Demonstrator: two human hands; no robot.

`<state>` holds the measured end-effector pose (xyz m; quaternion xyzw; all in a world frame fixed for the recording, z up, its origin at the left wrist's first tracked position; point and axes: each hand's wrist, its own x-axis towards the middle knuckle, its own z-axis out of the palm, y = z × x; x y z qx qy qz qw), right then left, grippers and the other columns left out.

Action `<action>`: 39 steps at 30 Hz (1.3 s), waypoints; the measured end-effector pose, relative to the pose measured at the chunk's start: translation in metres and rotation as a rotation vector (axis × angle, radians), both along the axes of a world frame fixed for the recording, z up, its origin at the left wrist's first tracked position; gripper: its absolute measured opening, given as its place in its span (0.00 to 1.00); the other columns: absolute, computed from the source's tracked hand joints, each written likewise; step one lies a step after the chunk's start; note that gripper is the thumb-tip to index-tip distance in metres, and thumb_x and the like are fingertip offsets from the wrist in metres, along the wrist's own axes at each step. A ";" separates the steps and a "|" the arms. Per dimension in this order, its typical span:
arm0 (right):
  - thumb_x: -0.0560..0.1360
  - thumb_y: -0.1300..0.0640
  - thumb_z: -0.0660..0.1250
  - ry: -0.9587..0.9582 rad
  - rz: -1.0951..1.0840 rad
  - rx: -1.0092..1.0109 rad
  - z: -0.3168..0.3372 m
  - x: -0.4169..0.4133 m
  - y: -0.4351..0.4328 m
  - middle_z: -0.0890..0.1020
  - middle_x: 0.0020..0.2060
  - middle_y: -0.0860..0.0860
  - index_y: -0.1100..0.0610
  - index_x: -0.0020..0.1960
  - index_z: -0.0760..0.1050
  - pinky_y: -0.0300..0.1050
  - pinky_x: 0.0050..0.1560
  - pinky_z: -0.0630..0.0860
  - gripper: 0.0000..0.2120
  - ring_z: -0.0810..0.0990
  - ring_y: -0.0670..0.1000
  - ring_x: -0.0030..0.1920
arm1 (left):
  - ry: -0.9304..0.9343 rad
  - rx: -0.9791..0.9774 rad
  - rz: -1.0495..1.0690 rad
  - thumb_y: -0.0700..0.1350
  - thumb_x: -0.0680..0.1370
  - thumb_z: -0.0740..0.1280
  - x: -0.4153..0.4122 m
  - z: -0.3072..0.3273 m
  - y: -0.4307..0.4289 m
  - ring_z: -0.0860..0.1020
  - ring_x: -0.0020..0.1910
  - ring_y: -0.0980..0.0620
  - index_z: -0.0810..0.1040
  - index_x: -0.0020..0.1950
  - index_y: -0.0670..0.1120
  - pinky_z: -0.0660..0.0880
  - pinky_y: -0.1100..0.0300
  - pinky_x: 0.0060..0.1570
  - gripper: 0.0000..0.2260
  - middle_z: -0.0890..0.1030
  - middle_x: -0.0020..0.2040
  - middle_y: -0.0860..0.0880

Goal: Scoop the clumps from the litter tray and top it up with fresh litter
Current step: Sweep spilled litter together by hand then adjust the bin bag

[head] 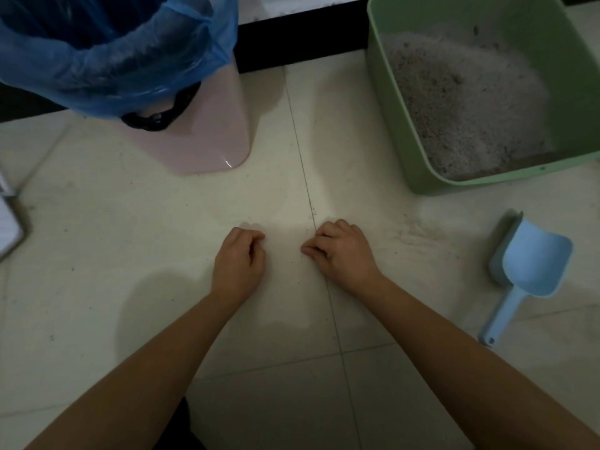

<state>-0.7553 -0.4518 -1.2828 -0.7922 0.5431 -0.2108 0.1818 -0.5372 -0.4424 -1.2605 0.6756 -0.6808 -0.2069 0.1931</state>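
Litter tray [399,125] sits up at the top right, pale green with tall walls, and its right side and far end run out of the shot. Both hands are down on the floor in the middle: the left hand [238,258] and the right hand [341,251] are each loosely curled, fingers tucked under, knuckles up, holding nothing, with a small gap between them. A tile seam runs right under the right hand. Off to the right of that hand, well apart from it, a light blue scoop [527,264] lies flat on the floor with its handle pointing back toward the person, just below the tray's near corner. Inside the tray the litter [461,102] looks greyish and speckled, piled toward the middle; can't really pick out clumps in this dim light. Top left there's a pink bin [207,138] lined with a blue plastic bag [113,60], its top cut off by the edge. Something flat and pale [9,228] pokes in at the far left, too cropped to tell what it is. The floor [130,222] is cream tile, dusty, with grit scattered near the tray, and a dark strip [302,37] runs along the wall base.
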 end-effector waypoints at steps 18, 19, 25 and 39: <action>0.77 0.54 0.70 -0.149 -0.406 0.107 0.004 -0.071 0.013 0.81 0.41 0.52 0.56 0.48 0.83 0.44 0.47 0.74 0.06 0.78 0.52 0.45 | 0.089 -0.192 0.092 0.50 0.76 0.67 -0.086 -0.028 0.031 0.69 0.41 0.51 0.85 0.48 0.44 0.59 0.58 0.43 0.12 0.74 0.40 0.48; 0.77 0.54 0.71 -0.151 -0.407 0.109 0.004 -0.069 0.013 0.81 0.41 0.51 0.56 0.48 0.83 0.43 0.46 0.74 0.06 0.78 0.52 0.45 | 0.095 -0.198 0.113 0.50 0.76 0.68 -0.088 -0.028 0.031 0.69 0.40 0.51 0.85 0.46 0.44 0.59 0.58 0.43 0.11 0.74 0.40 0.48; 0.76 0.54 0.71 -0.134 -0.393 0.104 0.006 -0.066 0.015 0.81 0.41 0.52 0.56 0.49 0.84 0.40 0.46 0.71 0.07 0.78 0.52 0.45 | 0.124 -0.216 0.074 0.43 0.75 0.71 -0.089 -0.030 0.023 0.73 0.39 0.48 0.85 0.45 0.43 0.69 0.54 0.42 0.05 0.77 0.38 0.47; 0.75 0.49 0.69 -0.019 -0.152 -0.047 0.000 -0.065 0.010 0.81 0.36 0.51 0.55 0.45 0.86 0.44 0.39 0.74 0.11 0.77 0.53 0.37 | 0.147 -0.193 -0.037 0.43 0.75 0.72 -0.081 -0.031 0.013 0.73 0.39 0.49 0.85 0.44 0.41 0.70 0.58 0.43 0.06 0.76 0.38 0.48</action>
